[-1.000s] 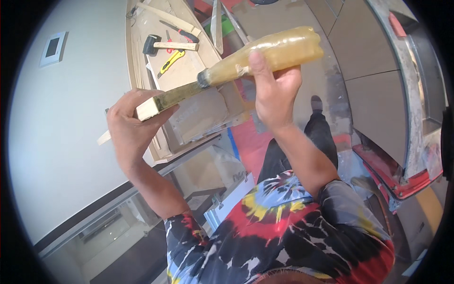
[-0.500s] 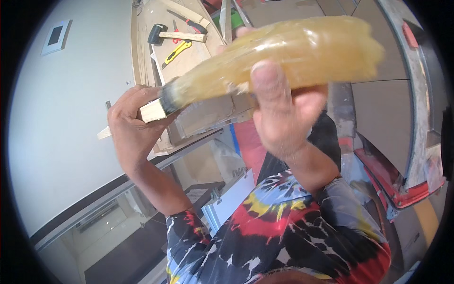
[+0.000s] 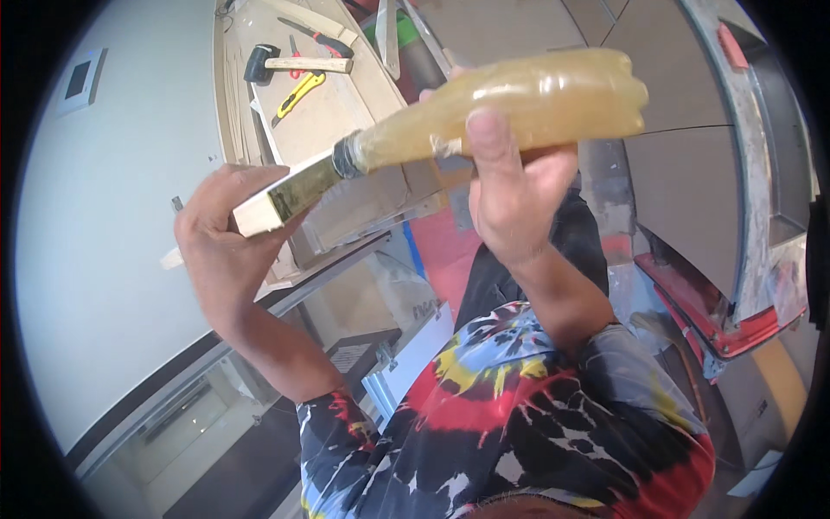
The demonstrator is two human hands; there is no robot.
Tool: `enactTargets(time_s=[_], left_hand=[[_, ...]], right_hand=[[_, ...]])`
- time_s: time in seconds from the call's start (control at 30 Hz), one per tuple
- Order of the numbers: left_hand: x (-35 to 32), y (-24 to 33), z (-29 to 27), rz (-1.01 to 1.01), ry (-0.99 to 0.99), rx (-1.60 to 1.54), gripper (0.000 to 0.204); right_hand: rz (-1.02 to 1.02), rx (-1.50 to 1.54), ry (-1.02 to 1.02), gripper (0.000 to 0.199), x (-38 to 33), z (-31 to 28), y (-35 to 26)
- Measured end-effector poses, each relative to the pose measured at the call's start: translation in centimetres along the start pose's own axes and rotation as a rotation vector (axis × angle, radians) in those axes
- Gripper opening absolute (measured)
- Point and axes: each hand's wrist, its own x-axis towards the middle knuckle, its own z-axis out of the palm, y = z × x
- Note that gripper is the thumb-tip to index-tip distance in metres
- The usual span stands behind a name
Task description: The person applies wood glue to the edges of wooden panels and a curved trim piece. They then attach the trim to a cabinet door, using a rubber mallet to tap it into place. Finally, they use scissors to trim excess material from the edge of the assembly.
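Note:
In my right hand (image 3: 510, 190) lies a plastic bottle (image 3: 553, 95) of cloudy yellow liquid, tipped nearly level, its base to the right. Its dark-ringed neck (image 3: 347, 156) points left and meets a pale wooden strip (image 3: 259, 214), as far as I can see. My left hand (image 3: 220, 233) grips that strip, thumb and fingers on opposite sides. The strip's face towards the neck looks dark and glossy (image 3: 303, 186). The bottle's mouth itself is hidden against the strip.
Beyond my hands a wooden panel (image 3: 346, 108) carries a black-headed mallet (image 3: 307, 64), a yellow utility knife (image 3: 298, 97), a red-and-black handled tool (image 3: 328, 43) and red scissors (image 3: 296, 62). A pale wall (image 3: 121, 208) stands at left. A red-edged frame (image 3: 709, 311) is at right.
The bottle's neck has moved away from my left hand along the strip, baring more of the glossy dark face. The whole view has shifted slightly left.

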Motion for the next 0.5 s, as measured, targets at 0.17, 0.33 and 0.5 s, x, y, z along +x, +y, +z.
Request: enactTargets(time_s=[0.17, 0.33, 0.5], left_hand=[[0.8, 0.1, 0.0, -0.014, 0.015, -0.007, 0.028], [-0.2, 0.6, -0.2, -0.035, 0.039, 0.015, 0.031], [-0.4, -0.4, 0.5, 0.028, 0.014, 0.031, 0.025]], right_hand=[[0.124, -0.107, 0.131, 0.031, -0.1, -3.0, 4.1], [0.149, -0.017, 0.121, 0.031, -0.9, -2.9, 4.1], [0.035, -0.082, 0.033, 0.032, -0.3, -2.0, 1.8]])
